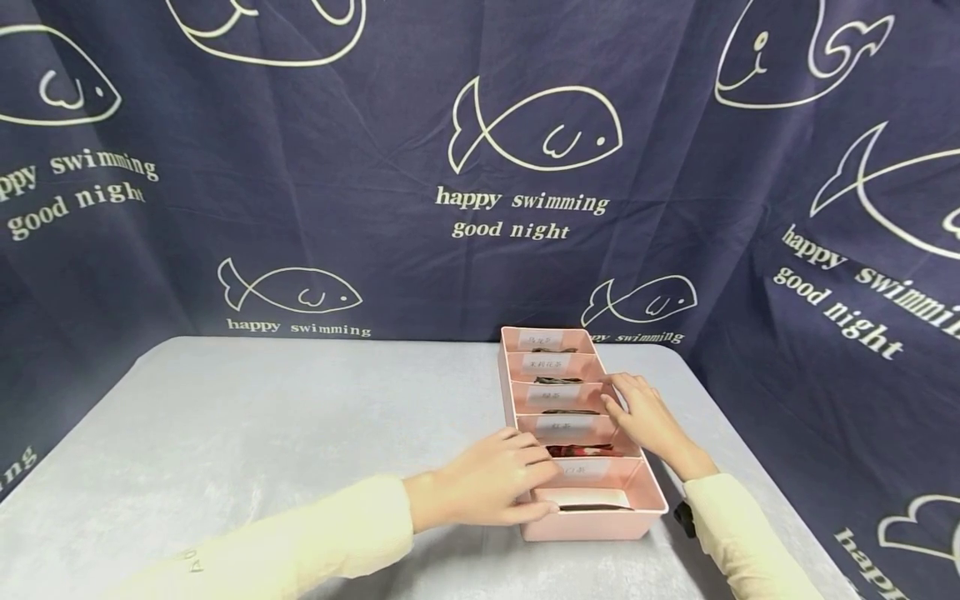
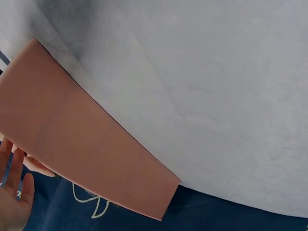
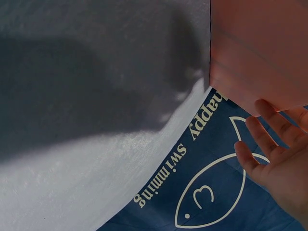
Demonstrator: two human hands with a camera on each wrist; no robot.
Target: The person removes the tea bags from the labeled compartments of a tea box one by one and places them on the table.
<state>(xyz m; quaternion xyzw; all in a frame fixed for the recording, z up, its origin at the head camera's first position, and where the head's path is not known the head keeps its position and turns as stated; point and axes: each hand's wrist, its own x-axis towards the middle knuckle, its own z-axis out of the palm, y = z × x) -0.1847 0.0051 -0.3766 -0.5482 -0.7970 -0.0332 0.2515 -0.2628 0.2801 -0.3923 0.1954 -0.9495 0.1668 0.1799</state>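
A long pink divided box (image 1: pixel 592 527) stands on the table with a white paper label on each compartment's back wall. My left hand (image 1: pixel 491 479) lies over its left rim by the front compartments, fingers reaching over the edge. Along the right rim, farther back, my right hand (image 1: pixel 652 421) touches the box with loosely spread fingers. A red packet (image 1: pixel 588 451) lies in the second compartment from the front; dark packets (image 1: pixel 558 381) show in those behind. In the wrist views, the left hand (image 2: pixel 14 197) and right hand (image 3: pixel 284 159) have fingers extended at the box's upper edge.
The box sits on a pale grey table (image 1: pixel 300 433), near its right side. Behind and to the right hangs a dark blue curtain (image 1: pixel 375 208) printed with white fish and lettering. A small black object (image 1: pixel 684 518) shows by the right sleeve.
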